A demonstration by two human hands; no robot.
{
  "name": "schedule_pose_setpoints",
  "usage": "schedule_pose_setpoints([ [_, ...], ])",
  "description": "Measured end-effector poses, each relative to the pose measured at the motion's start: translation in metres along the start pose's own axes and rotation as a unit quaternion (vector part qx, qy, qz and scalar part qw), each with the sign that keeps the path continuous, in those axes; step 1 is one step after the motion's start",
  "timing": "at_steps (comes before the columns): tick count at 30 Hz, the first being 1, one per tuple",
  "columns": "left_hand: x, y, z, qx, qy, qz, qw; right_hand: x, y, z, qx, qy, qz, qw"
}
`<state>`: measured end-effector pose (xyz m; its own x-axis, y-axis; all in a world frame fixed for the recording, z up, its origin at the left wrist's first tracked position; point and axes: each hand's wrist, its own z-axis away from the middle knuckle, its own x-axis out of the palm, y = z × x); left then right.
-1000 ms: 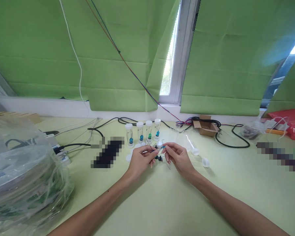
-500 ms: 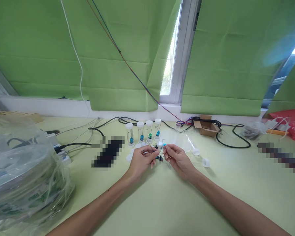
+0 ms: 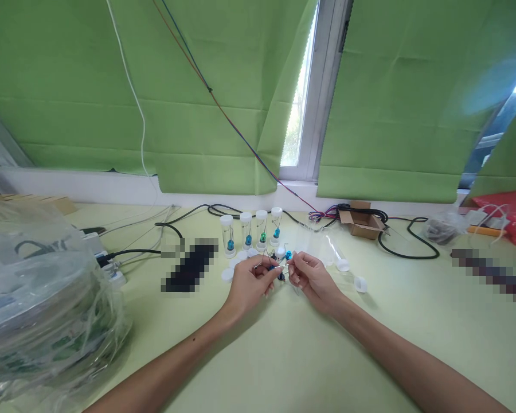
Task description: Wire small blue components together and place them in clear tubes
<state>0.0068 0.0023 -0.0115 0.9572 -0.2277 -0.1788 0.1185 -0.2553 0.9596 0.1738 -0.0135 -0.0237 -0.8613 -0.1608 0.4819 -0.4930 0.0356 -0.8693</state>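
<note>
Over the middle of the table, my left hand pinches a small blue part with thin bent wire leads. My right hand faces it, its thumb and fingertips closed on a thin pale piece too small to name. The two sets of fingertips are nearly touching. Just beyond them lie another blue part and a dark one, partly hidden by the fingers. Several clear tubes with white caps stand in a row behind, each with a blue or green wired part inside.
White caps lie left of my hands. Right of them are a clear tube lying down and a loose cap. An open cardboard box and black cables run along the back. A plastic-wrapped spool occupies the left.
My fingertips have shifted slightly, and the blue part in my left hand and the pale piece between the hands show more plainly. The tubes stay in place.
</note>
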Motion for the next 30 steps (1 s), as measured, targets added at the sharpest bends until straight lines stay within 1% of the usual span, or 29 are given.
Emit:
schedule_pose_setpoints([
  [8, 0.0005, -0.0002, 0.0018, 0.083, 0.010, -0.085, 0.993, 0.0005, -0.0013, -0.0008, 0.010, 0.002, 0.015, 1.000],
  [15, 0.0010, -0.0026, 0.0020, 0.113, 0.011, -0.092, 0.989, 0.0005, -0.0021, -0.0010, 0.018, 0.005, 0.013, 1.000],
  [21, 0.0013, -0.0012, 0.0020, 0.101, 0.010, -0.085, 0.991, 0.0002, 0.0004, -0.0017, 0.019, 0.009, -0.022, 1.000],
  [25, -0.0004, -0.0018, 0.0012, 0.090, 0.012, -0.070, 0.993, 0.0026, 0.0007, -0.0006, 0.002, 0.027, -0.001, 1.000],
  [27, -0.0014, -0.0025, 0.0003, 0.077, 0.012, -0.054, 0.995, 0.0042, 0.0002, 0.0003, -0.024, 0.029, 0.030, 0.999],
  [30, -0.0021, -0.0017, -0.0007, 0.058, 0.012, -0.030, 0.998, 0.0055, -0.0002, 0.0010, -0.086, 0.038, 0.089, 0.992],
])
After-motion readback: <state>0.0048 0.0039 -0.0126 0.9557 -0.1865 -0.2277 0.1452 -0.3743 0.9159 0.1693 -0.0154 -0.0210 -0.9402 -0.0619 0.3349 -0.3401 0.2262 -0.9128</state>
